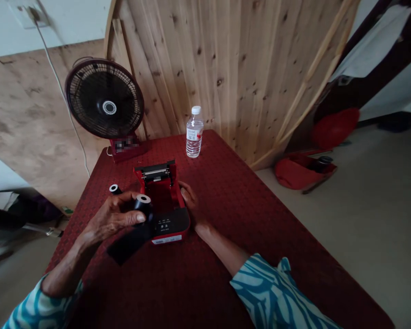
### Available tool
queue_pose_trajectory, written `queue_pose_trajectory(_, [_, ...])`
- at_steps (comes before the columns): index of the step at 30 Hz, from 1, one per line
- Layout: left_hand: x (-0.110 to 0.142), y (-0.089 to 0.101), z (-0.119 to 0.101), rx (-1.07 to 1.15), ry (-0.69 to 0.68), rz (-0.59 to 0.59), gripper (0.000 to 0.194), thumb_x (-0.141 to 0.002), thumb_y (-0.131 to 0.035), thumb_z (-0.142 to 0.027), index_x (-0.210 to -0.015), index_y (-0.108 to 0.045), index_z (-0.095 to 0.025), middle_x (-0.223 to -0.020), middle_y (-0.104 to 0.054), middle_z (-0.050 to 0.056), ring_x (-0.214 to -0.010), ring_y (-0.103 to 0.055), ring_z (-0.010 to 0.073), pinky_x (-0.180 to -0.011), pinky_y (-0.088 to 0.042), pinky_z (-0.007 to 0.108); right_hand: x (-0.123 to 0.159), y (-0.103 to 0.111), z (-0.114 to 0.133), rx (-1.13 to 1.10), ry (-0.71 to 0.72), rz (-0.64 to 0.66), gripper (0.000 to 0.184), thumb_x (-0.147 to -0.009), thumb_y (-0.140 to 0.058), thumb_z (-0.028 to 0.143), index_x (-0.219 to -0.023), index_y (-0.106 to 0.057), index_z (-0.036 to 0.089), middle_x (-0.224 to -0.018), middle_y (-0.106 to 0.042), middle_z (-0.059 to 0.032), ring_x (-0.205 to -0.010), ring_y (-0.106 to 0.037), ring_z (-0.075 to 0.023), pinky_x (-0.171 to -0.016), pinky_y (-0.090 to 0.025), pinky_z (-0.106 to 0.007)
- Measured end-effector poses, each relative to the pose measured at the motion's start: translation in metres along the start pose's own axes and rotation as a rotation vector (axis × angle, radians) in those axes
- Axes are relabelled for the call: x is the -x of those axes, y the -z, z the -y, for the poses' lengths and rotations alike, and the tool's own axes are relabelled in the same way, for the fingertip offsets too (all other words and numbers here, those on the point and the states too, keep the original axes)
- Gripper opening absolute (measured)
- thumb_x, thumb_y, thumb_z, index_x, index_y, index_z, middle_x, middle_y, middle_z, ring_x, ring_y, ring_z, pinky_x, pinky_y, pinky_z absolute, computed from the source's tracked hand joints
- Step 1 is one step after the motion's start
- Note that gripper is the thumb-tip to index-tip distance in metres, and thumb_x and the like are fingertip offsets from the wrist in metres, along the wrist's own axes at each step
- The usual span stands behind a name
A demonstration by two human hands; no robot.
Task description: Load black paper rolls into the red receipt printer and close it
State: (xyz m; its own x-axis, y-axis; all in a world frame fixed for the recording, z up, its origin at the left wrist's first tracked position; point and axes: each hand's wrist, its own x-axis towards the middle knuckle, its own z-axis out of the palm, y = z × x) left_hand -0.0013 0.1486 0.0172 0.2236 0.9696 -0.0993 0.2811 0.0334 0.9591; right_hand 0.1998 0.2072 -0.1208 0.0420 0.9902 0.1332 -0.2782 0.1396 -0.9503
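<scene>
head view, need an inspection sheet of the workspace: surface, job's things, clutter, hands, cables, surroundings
surface: dark red patterned table
job's things: red-and-black device, lid open; dark roll with a blurred dark strip below it; second roll beyond the left hand
clutter: capped bottle upright, fan at the far left corner
hands: left holds the dark roll; right hand touches the device's right side
cables: white cable runs down from a wall socket; lower end hidden
surroundings: wooden panel behind, red container on the floor at right
</scene>
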Motion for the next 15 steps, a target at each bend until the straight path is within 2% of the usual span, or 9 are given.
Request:
queue_pose_trajectory(4, [0.010, 0.000, -0.007, -0.112, 0.003, -0.028, 0.050, -0.057, -0.080, -0.056, -0.090, -0.074, -0.019, -0.076, -0.069, 0.004, -0.067, -0.061, 0.0213, -0.057, -0.048, 0.028, 0.000, -0.001, -0.001, -0.011, -0.012, -0.014, 0.039, -0.082, -0.054, 0.050, -0.109, -0.067, 0.025, -0.115, -0.072, -0.0037, -0.110, -0.063, -0.0232, -0.095, -0.049, -0.038])
queue_pose_trajectory(7, [0.013, 0.001, -0.001, -0.107, 0.006, 0.019, 0.058, -0.065, -0.071, -0.067, -0.098, -0.075, -0.020, -0.083, -0.071, 0.006, -0.076, -0.064, 0.0246, -0.063, -0.050, 0.030, -0.001, -0.002, -0.001, 0.009, -0.004, -0.035, 0.040, -0.081, -0.055, 0.051, -0.108, -0.068, 0.025, -0.118, -0.071, -0.0042, -0.114, -0.061, -0.0233, -0.101, -0.046, -0.038])
queue_pose_trajectory(11, [0.015, 0.001, 0.012, -0.025, 0.023, 0.106, 0.060, -0.075, -0.060, -0.071, -0.103, -0.076, -0.021, -0.085, -0.073, 0.006, -0.087, -0.067, 0.0288, -0.077, -0.052, 0.036, -0.001, -0.001, -0.002, 0.036, 0.003, -0.032, 0.039, -0.082, -0.054, 0.051, -0.108, -0.068, 0.025, -0.118, -0.071, -0.0039, -0.114, -0.061, -0.0232, -0.101, -0.046, -0.039])
queue_pose_trajectory(15, [0.014, -0.003, 0.018, 0.136, 0.106, 0.163, 0.063, -0.071, -0.061, -0.075, -0.098, -0.077, -0.020, -0.081, -0.074, 0.008, -0.087, -0.068, 0.0315, -0.074, -0.054, 0.039, -0.001, -0.001, -0.002, 0.037, 0.026, -0.028, 0.039, -0.082, -0.053, 0.052, -0.107, -0.068, 0.025, -0.114, -0.071, -0.0050, -0.111, -0.062, -0.0239, -0.098, -0.047, -0.039])
